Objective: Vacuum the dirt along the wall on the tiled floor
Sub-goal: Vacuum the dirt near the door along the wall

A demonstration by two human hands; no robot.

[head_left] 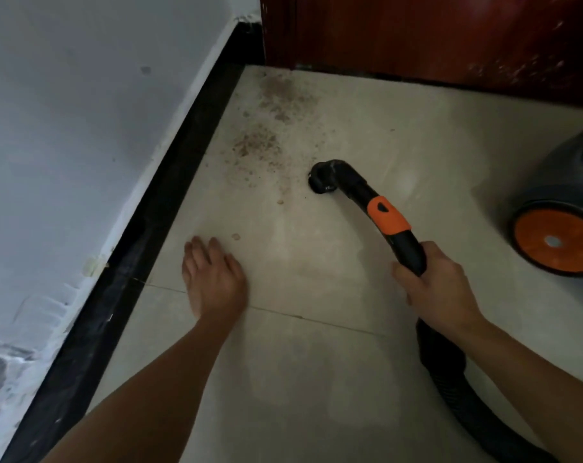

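right hand (440,289): fist closed round vacuum handle (397,232) | left hand (213,279): open, flat on floor (317,379) | dirt (266,128): 11 o'clock of nozzle (323,178)

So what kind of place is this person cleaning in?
Probably an indoor room or hallway corner in a home. A pale tiled floor meets a painted wall with a black skirting board, a reddish wooden door stands behind, and a canister vacuum sits nearby.

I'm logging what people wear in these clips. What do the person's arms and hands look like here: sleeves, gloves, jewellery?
Both forearms are bare as far as the frame shows, with no sleeves in view. The left hand and right hand have no gloves, and no rings, watch or bracelets are visible.
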